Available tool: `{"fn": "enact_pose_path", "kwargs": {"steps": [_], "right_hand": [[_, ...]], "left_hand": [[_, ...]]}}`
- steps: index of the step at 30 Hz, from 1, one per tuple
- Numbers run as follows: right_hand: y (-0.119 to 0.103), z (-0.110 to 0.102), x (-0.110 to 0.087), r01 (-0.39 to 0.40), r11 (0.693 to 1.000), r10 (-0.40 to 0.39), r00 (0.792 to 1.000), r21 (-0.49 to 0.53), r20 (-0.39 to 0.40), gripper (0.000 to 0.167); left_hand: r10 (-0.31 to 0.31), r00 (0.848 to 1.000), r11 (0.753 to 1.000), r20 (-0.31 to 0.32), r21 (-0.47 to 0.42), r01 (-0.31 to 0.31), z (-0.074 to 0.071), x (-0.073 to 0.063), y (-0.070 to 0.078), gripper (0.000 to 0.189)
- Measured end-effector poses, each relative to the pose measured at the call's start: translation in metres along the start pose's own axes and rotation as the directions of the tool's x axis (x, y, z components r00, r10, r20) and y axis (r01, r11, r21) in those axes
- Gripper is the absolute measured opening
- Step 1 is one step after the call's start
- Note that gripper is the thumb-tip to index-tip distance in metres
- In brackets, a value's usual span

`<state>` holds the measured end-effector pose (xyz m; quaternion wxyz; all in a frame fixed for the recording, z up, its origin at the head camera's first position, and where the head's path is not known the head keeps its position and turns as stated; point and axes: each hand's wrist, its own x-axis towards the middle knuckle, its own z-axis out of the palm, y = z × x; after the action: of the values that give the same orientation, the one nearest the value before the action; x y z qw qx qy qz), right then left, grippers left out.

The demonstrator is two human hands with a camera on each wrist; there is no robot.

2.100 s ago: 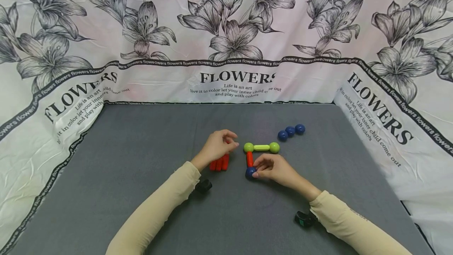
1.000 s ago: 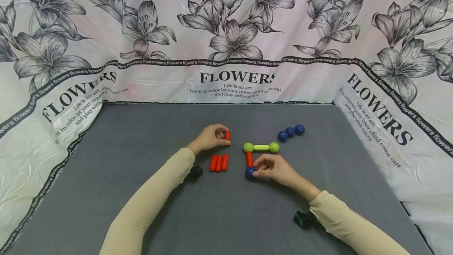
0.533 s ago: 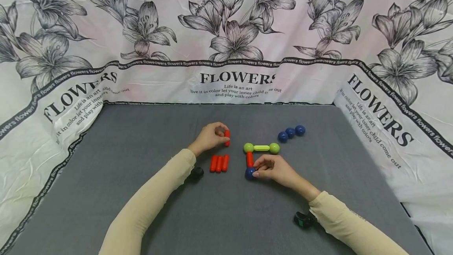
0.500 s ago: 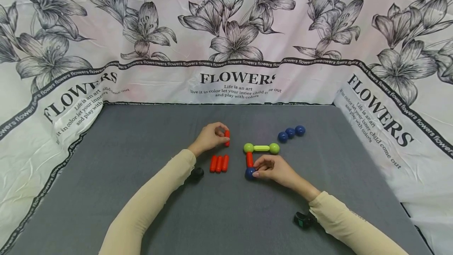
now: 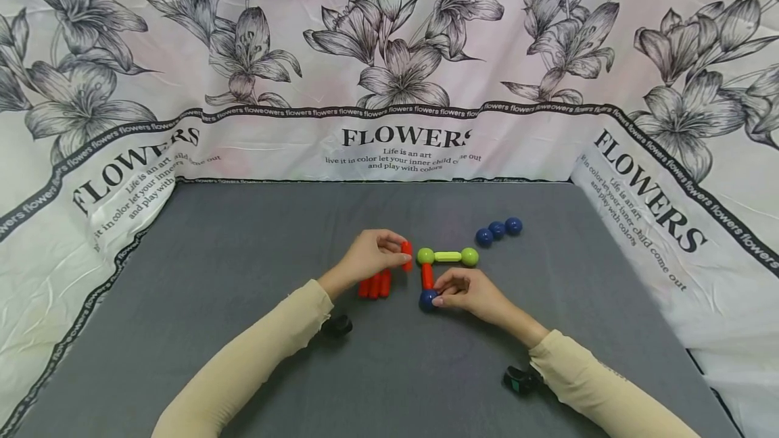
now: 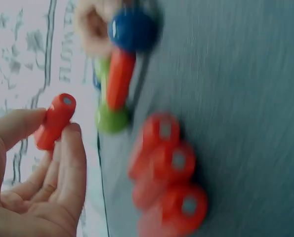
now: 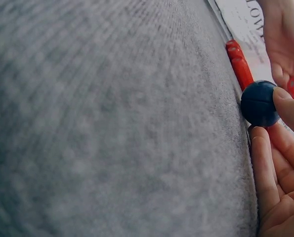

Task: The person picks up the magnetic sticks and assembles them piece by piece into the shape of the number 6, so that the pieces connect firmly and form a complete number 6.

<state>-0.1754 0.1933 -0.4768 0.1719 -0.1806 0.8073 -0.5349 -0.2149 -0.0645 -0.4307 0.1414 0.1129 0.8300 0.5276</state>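
Note:
My left hand [image 5: 369, 255] pinches a red magnetic rod [image 6: 57, 121] between thumb and fingertips, with a grey metal disc on its end. It is raised just left of a joined shape on the table. That shape has a green ball [image 5: 426, 257] at its corner, a light green rod [image 5: 447, 257] running right to another green ball [image 5: 469, 257], and a red rod [image 5: 427, 276] running toward me to a blue ball [image 7: 259, 103]. My right hand [image 5: 475, 295] pinches this blue ball from the right. Three loose red rods [image 6: 169, 165] lie side by side below my left hand.
Three blue balls [image 5: 497, 230] sit in a slanted row at the back right. The grey table [image 5: 274, 222] ends at a white floral cloth [image 5: 255, 140] behind and at the sides. Dark wrist cameras [image 5: 519, 380] hang under both forearms.
My left hand picked up one red rod, moved back with it, and has now come forward and right, close to the green corner ball. My right hand stays on the blue ball.

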Motion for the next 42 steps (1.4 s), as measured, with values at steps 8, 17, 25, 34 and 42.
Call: {"fn": "enact_pose_path", "kwargs": {"steps": [8, 17, 25, 34, 42], "right_hand": [[0.0, 0.0, 0.0, -0.015, 1.0, 0.015, 1.0, -0.006, -0.01, 0.028], [-0.001, 0.0, 0.001, -0.004, 1.0, 0.005, 1.0, 0.003, -0.013, 0.029], [0.0, 0.001, 0.001, -0.008, 1.0, 0.008, 1.0, -0.005, -0.012, 0.028], [0.001, -0.001, 0.0, -0.007, 1.0, 0.007, 1.0, -0.011, -0.016, 0.028], [0.003, 0.0, -0.002, -0.011, 1.0, 0.01, 1.0, -0.015, -0.012, 0.028]], "left_hand": [[0.005, 0.992, 0.997, 0.124, -0.078, 0.005, 0.027, -0.038, -0.003, 0.031], [-0.092, 0.972, 0.976, 0.214, -0.172, 0.131, 0.054, -0.068, -0.011, 0.03], [-0.109, 0.973, 0.979, 0.203, -0.15, 0.141, 0.062, -0.071, -0.014, 0.025], [-0.114, 0.974, 0.98, 0.197, -0.138, 0.143, 0.065, -0.067, -0.01, 0.025], [-0.13, 0.974, 0.98, 0.184, -0.125, 0.155, 0.069, -0.062, -0.01, 0.025]]}}
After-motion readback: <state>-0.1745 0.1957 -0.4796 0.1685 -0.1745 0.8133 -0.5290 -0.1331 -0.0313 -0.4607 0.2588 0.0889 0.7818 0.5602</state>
